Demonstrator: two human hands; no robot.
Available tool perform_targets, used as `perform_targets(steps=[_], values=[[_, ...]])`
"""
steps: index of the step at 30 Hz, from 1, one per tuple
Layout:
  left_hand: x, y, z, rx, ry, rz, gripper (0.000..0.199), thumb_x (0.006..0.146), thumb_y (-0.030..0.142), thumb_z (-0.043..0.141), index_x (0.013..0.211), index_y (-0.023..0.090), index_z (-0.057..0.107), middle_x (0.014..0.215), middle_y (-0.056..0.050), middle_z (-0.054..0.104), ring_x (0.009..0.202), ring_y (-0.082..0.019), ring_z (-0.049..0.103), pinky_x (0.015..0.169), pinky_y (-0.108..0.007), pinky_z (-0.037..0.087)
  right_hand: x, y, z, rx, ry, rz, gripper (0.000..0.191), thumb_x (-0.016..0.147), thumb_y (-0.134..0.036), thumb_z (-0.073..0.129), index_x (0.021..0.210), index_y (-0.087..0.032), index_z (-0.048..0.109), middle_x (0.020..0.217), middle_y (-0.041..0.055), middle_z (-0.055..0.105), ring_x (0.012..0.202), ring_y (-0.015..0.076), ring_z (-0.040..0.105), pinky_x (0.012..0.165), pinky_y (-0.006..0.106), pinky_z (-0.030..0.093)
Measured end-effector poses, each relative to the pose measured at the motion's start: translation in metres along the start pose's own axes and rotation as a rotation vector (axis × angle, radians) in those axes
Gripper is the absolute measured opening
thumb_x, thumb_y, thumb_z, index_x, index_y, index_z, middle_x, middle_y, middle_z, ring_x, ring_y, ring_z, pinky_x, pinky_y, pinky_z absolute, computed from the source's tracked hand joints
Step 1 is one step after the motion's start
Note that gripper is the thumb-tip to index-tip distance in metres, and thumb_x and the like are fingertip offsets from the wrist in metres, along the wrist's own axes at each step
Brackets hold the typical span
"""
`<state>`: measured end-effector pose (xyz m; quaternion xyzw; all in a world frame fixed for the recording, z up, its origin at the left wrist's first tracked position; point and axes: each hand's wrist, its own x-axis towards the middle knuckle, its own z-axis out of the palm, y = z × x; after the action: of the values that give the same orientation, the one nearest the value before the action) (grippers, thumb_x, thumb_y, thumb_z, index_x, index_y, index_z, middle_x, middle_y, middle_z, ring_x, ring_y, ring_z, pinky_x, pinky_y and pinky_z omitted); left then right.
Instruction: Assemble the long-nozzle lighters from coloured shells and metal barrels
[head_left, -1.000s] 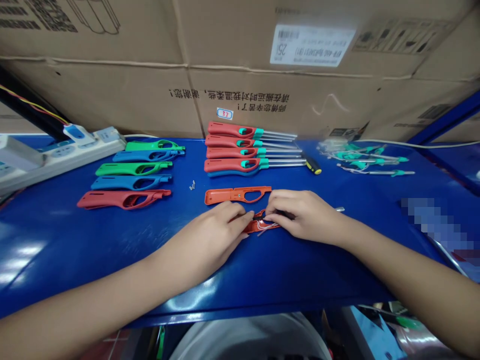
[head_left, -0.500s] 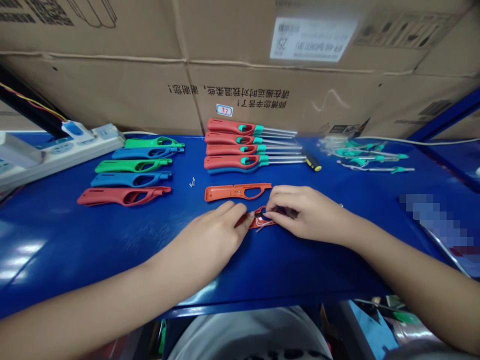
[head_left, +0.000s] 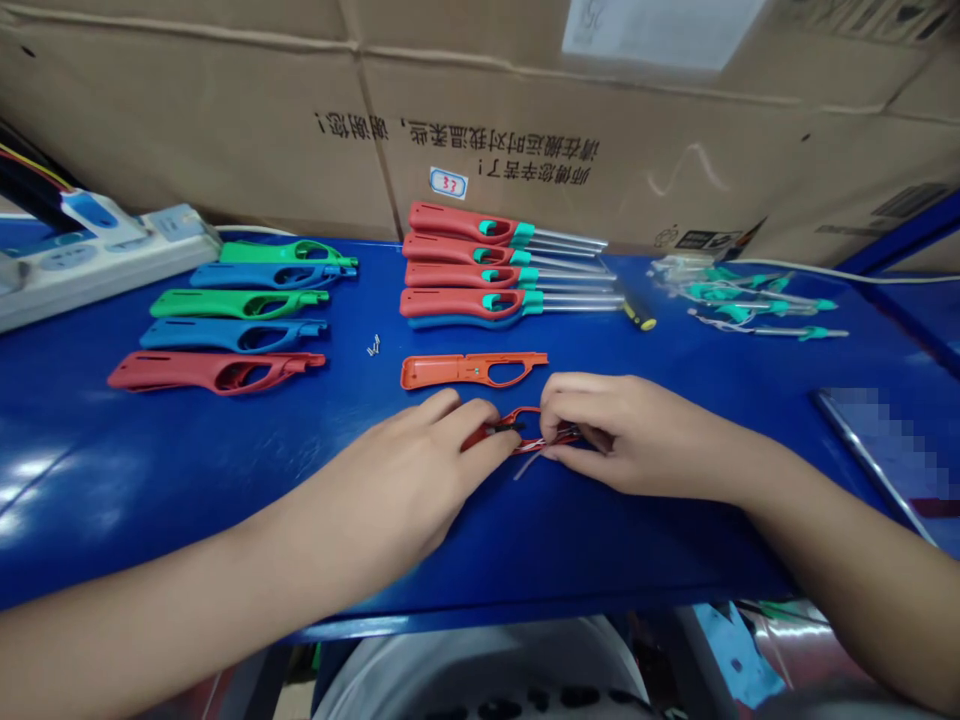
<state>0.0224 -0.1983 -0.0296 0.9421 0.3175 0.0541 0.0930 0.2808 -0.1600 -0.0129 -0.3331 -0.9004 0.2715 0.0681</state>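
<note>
My left hand is closed on the rear end of a red-orange lighter handle half, which lies on the blue table with a black part inside it. Fingers of my right hand are pinched together at the front of the same half, on thin wires. From these fingertips a pale thin tube sticks out toward me. My fingers hide most of the half. Just behind it rests a second, orange handle half, its hollow side up.
Several coloured handles lie in a column at left, near a white power strip. Assembled lighters and a screwdriver are behind my hands. Small screws, nozzle parts with wires and a flat device lie around. A cardboard box stands behind.
The right fingers have shifted slightly right along the handle half, and the pale tube now points more toward me. The whole view has tilted a little downward.
</note>
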Motion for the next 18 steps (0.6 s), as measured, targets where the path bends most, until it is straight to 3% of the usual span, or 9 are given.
perform_targets(steps=[6,11,18], values=[[0.0008,-0.0001,0.0000,-0.016,-0.024,-0.013,0.049,0.095,0.011,0.047,0.141,0.026,0.052,0.130,-0.010,0.057,0.115,-0.030,0.055,0.095,-0.047,0.053,-0.0011,0.0037,-0.0001,0.025,0.043,0.019,0.004,0.091,-0.018,0.060,0.088,-0.020,0.058,0.080,-0.0002,0.061,0.067,0.0123,0.051,0.062,0.025,0.035],[0.0023,-0.0007,0.0014,-0.025,-0.006,-0.001,0.050,0.093,0.011,0.049,0.141,0.025,0.052,0.130,-0.010,0.057,0.116,-0.030,0.055,0.096,-0.047,0.052,-0.0004,0.0064,0.0012,0.032,0.061,-0.018,0.008,0.095,-0.017,0.056,0.097,-0.019,0.064,0.085,0.0010,0.064,0.069,0.0118,0.054,0.062,0.024,0.038],[0.0032,-0.0019,0.0014,-0.044,0.005,0.002,0.048,0.092,0.010,0.050,0.138,0.023,0.055,0.127,-0.011,0.057,0.117,-0.030,0.055,0.096,-0.047,0.052,-0.0010,0.0059,0.0005,0.016,0.049,-0.024,0.009,0.097,-0.017,0.054,0.095,-0.019,0.063,0.088,0.0013,0.064,0.073,0.0124,0.054,0.064,0.025,0.038]])
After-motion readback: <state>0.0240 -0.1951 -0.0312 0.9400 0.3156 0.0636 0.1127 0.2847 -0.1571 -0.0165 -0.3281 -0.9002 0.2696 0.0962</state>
